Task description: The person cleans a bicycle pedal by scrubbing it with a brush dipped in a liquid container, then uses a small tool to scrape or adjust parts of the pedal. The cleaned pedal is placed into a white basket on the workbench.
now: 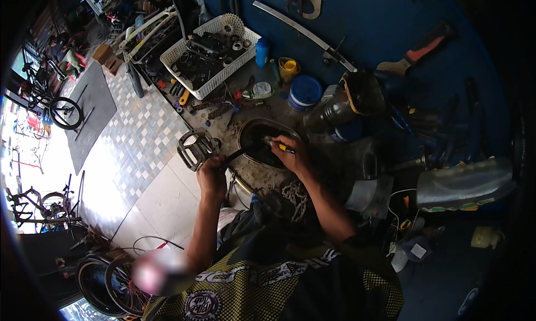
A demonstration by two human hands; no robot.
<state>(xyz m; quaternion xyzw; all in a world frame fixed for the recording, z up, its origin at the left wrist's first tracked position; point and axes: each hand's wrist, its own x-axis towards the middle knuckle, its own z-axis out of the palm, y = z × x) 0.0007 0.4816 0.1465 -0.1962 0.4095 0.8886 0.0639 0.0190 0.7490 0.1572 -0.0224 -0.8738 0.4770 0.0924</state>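
A grey, open-framed pedal [196,149] sat left of an oval, grimy-rimmed basin [261,119], a dark, slender bar [239,152] reaching over the rim. Our left hand [212,175] was closed around the bar beside the pedal; our right hand [290,153] gripped a yellow-and-black-handled tool [286,148] above the basin. Beyond, we saw a white, perforated basket [223,82].

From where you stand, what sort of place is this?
Most likely a bicycle repair workshop: the left hand holds a dark bar with a pedal, a white basket holds loose metal parts, and a bicycle wheel shows farther off.
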